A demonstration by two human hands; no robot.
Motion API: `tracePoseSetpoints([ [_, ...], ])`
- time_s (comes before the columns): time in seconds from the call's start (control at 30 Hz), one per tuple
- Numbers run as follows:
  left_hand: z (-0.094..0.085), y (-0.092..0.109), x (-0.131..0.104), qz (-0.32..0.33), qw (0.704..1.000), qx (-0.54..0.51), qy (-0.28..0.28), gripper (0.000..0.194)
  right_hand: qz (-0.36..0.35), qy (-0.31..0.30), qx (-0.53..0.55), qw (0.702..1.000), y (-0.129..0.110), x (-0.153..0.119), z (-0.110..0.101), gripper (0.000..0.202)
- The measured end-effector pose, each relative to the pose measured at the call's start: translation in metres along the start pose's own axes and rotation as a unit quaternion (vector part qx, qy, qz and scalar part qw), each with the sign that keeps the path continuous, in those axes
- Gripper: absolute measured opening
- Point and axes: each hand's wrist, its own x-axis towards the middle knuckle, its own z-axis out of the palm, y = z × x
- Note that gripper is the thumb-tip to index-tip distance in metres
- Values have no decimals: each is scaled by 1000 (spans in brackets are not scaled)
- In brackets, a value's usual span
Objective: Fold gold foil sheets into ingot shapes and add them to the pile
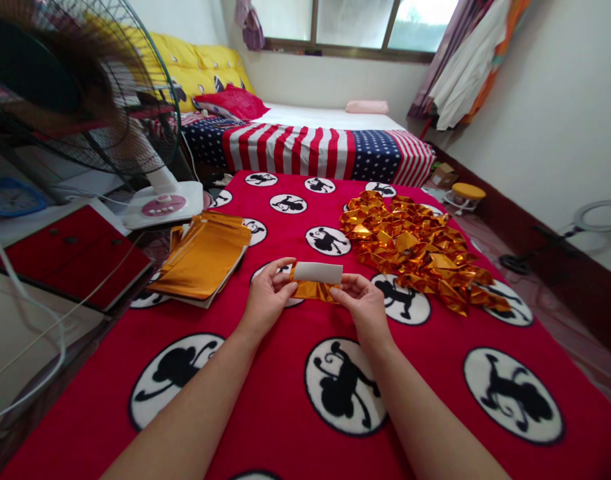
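Between my two hands is a sheet of gold foil paper (315,291), partly folded over so that its white back shows as a strip along the top. My left hand (271,293) pinches its left end, thumb in front and fingers behind. At the right end, my right hand (360,300) grips it the same way. The paper is held just above the red cloth (265,393) with black monkey figures in white circles. On the left lies a stack of flat gold foil sheets (205,253). To the right spreads a heap of folded gold foil pieces (410,240).
A fan (160,200) with blurred blades stands at the left beside a red-topped cabinet (75,247). Behind the cloth is a bed with a stars-and-stripes cover (305,150). A yellow stool (468,192) and a ring-shaped stand (565,233) are at the right.
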Motion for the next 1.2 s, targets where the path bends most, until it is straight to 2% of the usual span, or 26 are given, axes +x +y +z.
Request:
tracePoseSetpoints([
  [0.43,-1,3,0,-6,1000,-1,-5,65,6,-4,9,1000,-1,0,1,32],
  [0.77,-2,0,1,-19,999,23,16,64,7,3,-22,1000,-1,0,3,27],
  [0.9,-3,0,1,19,992,115,41,55,-15,13,-67,998,2,1,4,26],
  [1.03,-3,0,-1,83,967,233,58,45,-41,21,-134,990,6,1,3,25],
  [1.2,-2,-4,-2,127,944,300,42,44,-80,35,-254,963,11,2,3,23],
])
